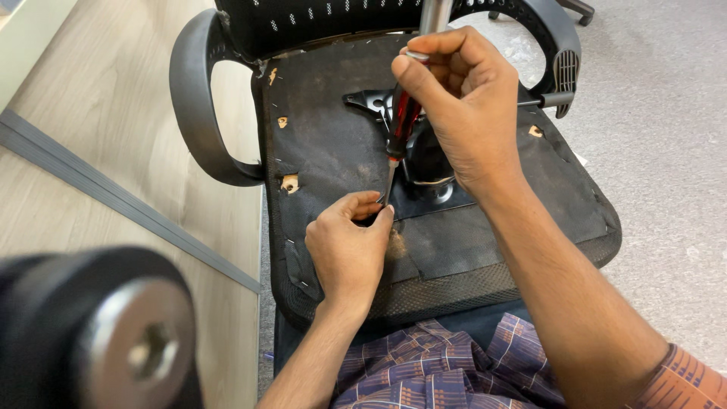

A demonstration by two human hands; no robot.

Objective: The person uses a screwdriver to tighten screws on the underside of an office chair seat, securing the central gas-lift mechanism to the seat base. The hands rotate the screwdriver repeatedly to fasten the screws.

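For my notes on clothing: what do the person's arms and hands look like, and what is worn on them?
Both hands, left hand and right hand, are bare, with no gloves, rings or watch visible. The forearms are bare too. A patterned orange sleeve shows at the right arm's upper end.

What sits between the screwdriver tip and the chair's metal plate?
Nothing visible. The right hand holds the screwdriver by its red handle, shaft angled down to the plate edge. The left hand fingers pinch around the tip and hide the contact point, so it cannot be confirmed.
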